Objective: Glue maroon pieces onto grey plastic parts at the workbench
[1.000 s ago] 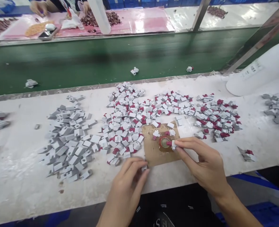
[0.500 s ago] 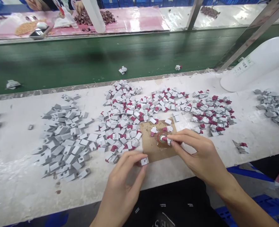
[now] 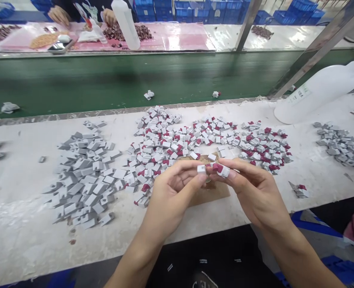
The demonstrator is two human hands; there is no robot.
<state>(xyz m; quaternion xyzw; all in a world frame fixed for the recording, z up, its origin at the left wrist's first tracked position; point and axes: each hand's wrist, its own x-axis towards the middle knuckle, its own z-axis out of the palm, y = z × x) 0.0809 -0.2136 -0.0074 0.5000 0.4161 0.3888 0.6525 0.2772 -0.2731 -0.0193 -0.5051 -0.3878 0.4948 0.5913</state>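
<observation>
At left hand (image 3: 171, 197), a pale grey block (image 3: 201, 169) is pinched; at right hand (image 3: 256, 190), a red-and-grey piece (image 3: 224, 171) is gripped, now lifted from the cardboard (image 3: 213, 196) beneath and brought close, apparently being aligned.

On the table (image 3: 21, 208): block pile (image 3: 89, 176) left of cardboard sheet (image 3: 211, 196), bottle (image 3: 318, 94) to the right; behind, conveyor belt (image 3: 177, 78).

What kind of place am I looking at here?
Probably a factory assembly workshop: there are heaps of small grey parts, a long green strip, perhaps a conveyor, and blue crates at the back.
</observation>
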